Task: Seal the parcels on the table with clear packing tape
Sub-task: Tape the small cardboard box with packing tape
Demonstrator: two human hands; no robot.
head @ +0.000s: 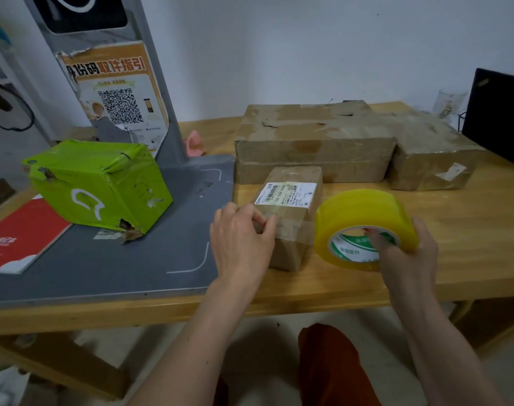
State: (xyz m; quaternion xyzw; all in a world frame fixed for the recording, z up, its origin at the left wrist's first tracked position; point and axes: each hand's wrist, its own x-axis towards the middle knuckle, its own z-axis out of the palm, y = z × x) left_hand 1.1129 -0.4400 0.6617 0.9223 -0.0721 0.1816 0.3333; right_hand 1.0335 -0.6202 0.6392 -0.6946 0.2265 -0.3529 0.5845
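Parcels, four in all:
- One small brown cardboard box with a white printed label [288,212], on the wooden table [469,244] near its front edge, a band of clear tape [294,227] across its near half.
- One long flat brown cardboard box [311,142], behind the small box, top face scuffed and torn, patched with old tape.
- One squat brown cardboard box wrapped in glossy tape [431,159], just right of the long box, touching it or nearly so.
- One lime-green plastic-wrapped box with a white logo [100,183], tilted on a corner, torn in several spots, on the grey scanner base plate [132,259].

Tape rolls, one: wide yellowish roll of clear packing tape with a green-and-white core [364,230], held up on edge just right of the small box.

Hands, two:
- Left hand [241,238]: curled over the near left edge of the small box, fingertips pressed on the tape band.
- Right hand [411,253]: gripping the roll, thumb inside the core, fingers round the outer rim.

Other items, one each:
- Red booklet [21,232], flat at the left of the base plate.
- Grey scanner post with an orange QR-code poster [118,95].
- Black screen [496,124], far right.
- Clear glass [452,104], beside the screen.
- Pink object [194,142] behind the post, kind not discernible.
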